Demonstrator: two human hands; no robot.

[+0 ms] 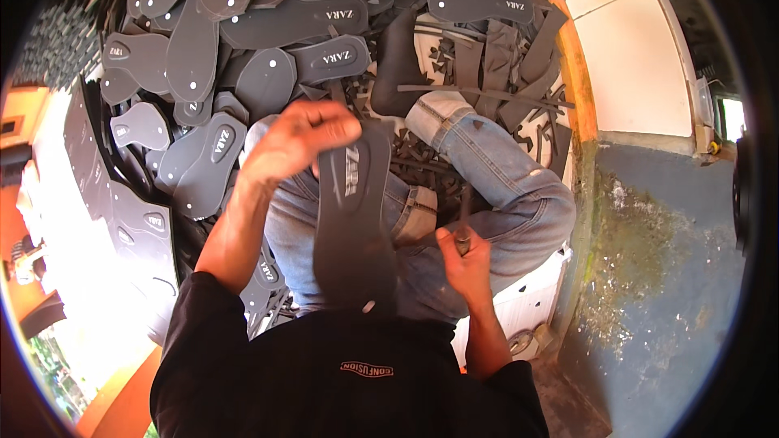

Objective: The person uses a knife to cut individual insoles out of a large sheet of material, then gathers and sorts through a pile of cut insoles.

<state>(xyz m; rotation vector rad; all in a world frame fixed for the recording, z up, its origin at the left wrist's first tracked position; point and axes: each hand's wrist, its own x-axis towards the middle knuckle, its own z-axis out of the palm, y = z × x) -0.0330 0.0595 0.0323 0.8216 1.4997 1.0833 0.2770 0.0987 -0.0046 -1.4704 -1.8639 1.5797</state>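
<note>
1. I sit in what looks like a small footwear workshop.
2. Dark shoe insoles (268, 81), many alike in shape, lie heaped in front of me and to my left.
3. Long strips and small offcuts (499, 57) of the same dark material litter the space around my feet.
4. At my far left, a large sheet (134, 207) carries several raised insole shapes.
5. To my right, a blue-grey surface (682, 251) is stained and speckled, roughly worn.

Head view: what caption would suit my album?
Left hand holds a dark insole; right hand grips a slim tool.
</note>
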